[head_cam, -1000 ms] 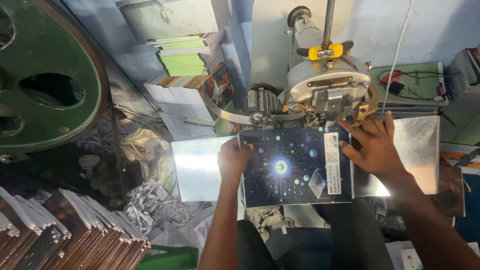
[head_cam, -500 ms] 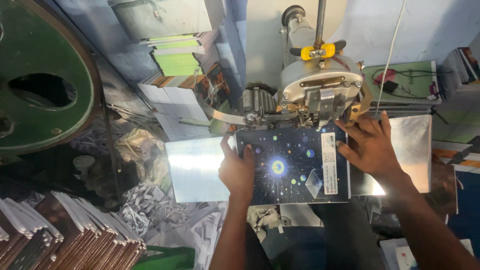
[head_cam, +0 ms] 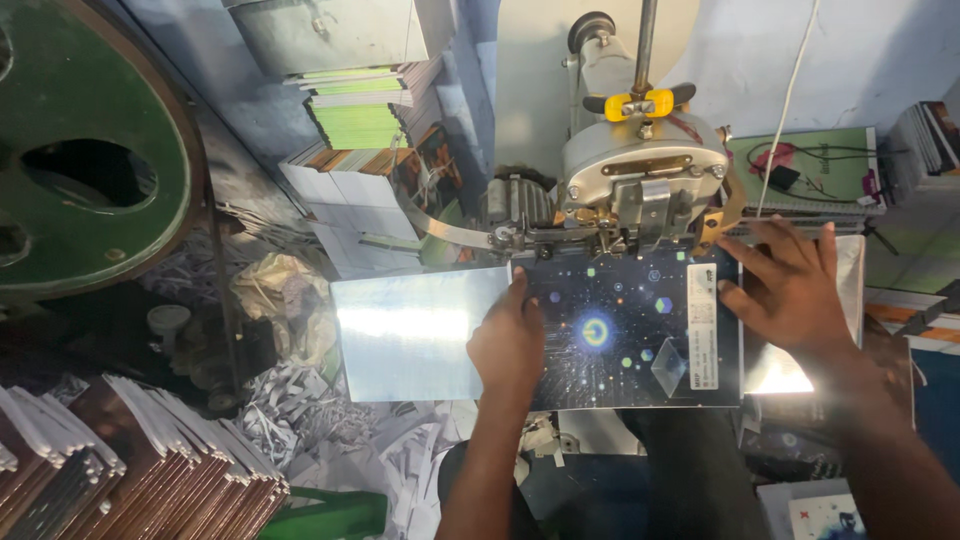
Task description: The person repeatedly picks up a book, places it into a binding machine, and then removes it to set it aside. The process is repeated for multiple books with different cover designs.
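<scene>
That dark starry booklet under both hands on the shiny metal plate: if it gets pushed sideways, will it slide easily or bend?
The booklet looks thin and flat, so it would probably flex if lifted by one edge. Its cover looks glossy and the metal plate is smooth, so it likely slides readily. The left hand and right hand pressing flat probably keep it from skidding.

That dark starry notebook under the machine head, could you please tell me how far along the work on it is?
Done: finished-looking booklets are stacked at lower left. In hand: the left hand and right hand press the dark notebook flat on the shiny table, its top edge beneath the machine head. Left: more stacks wait behind.
</scene>
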